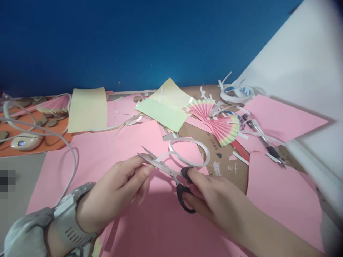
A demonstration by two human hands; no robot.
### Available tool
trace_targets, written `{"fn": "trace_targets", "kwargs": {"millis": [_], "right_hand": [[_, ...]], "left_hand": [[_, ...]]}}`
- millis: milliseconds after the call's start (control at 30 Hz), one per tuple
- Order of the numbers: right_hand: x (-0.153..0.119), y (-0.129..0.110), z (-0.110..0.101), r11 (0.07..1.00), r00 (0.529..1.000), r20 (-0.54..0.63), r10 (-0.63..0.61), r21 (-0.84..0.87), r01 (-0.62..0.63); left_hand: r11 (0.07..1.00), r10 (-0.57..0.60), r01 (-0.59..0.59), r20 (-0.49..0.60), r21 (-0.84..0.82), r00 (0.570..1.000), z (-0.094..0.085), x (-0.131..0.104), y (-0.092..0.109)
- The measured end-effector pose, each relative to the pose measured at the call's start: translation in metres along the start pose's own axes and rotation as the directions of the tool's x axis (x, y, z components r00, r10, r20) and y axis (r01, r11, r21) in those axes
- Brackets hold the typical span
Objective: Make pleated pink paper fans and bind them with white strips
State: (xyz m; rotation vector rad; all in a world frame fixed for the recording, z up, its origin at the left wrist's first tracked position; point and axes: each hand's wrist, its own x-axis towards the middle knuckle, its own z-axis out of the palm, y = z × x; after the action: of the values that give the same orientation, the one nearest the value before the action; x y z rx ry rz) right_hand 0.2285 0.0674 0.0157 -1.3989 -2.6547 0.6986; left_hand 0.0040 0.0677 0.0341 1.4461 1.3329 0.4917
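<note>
My right hand [214, 200] grips a pair of scissors [169, 172] by its black handles, with thumb and fingers through the loops. The blades are slightly apart and point left, close to the fingertips of my left hand [123, 189]. My left thumb and fingers pinch the loose end of a white tape strip that runs to a roll of double-sided tape [207, 153]. The strip passes at the blades; whether it lies between them I cannot tell. Beneath both hands lies a large pink paper sheet [166, 228].
A pleated pink paper fan [222, 128] and a black pen [264, 141] lie at right. Yellow-green sheets [162, 112] are behind, with another tape roll [237, 94] near the wall. A white cable [73, 157] curves at left past a cream device [26, 142].
</note>
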Motion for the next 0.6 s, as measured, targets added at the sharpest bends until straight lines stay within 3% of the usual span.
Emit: {"fn": "trace_targets", "kwargs": {"millis": [167, 400, 600], "right_hand": [[-0.002, -0.001, 0.0, 1.0, 0.999, -0.031, -0.01, 0.014, 0.01], [-0.003, 0.0, 0.0, 0.996, 0.999, 0.041, 0.025, 0.086, -0.029], [0.003, -0.003, -0.014, 0.922, 0.963, 0.239, 0.124, 0.33, -0.2]], "left_hand": [[0.999, 0.034, -0.033, 0.006, -0.021, 0.999, -0.001, -0.001, 0.002], [0.996, 0.034, -0.033, 0.018, -0.081, 0.999, -0.002, -0.001, 0.0], [0.985, 0.043, -0.037, 0.033, -0.168, 0.999, 0.002, -0.002, 0.0]]}}
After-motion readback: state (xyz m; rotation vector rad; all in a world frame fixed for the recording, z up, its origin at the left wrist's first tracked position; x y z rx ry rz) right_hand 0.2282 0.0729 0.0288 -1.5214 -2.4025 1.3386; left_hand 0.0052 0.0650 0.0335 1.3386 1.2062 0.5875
